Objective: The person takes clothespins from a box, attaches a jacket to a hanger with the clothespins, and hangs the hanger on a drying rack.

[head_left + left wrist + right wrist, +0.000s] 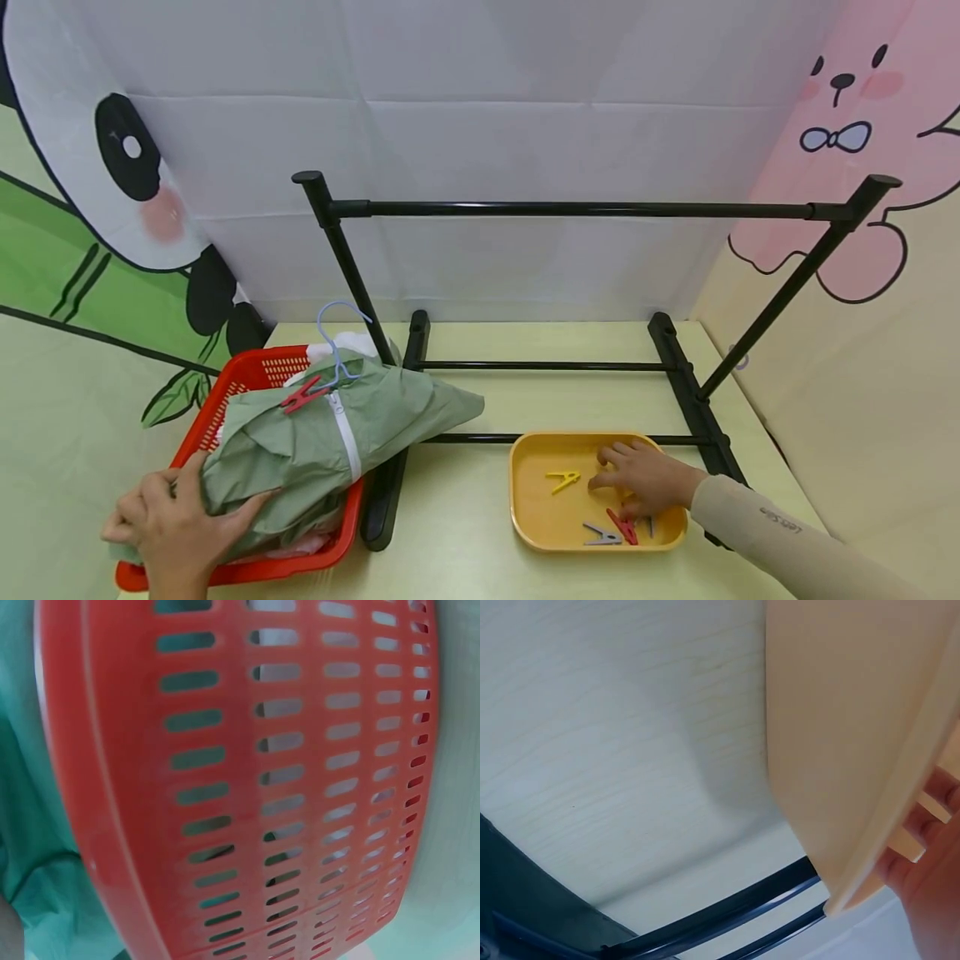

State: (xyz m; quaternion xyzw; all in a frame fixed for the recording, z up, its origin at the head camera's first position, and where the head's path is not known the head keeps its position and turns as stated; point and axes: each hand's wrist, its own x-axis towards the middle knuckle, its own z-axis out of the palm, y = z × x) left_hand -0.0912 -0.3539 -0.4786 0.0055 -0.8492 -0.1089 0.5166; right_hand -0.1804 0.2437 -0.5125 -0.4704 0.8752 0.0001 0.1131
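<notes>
My left hand (174, 515) rests on a green zippered garment (300, 467) at the near left side of the red basket (315, 560), thumb and fingers spread. On that garment lies a blue hanger (337, 354), with a red clothespin (305, 395) beside it. Inside the yellow tray (525, 500) my right hand (645, 477) reaches down with loosely bent fingers. Around it lie a yellow clothespin (563, 481), a grey clothespin (602, 534) and a red clothespin (624, 527). In the right wrist view, the tray wall (832, 742) hides most of the fingers (922, 823).
A black rack stands behind the tray, with its top bar (585, 210) raised and its lower bars (547, 366) near the table (442, 517). Its left foot (385, 504) is right beside the basket. A printed cloth (480, 142) hangs at the back.
</notes>
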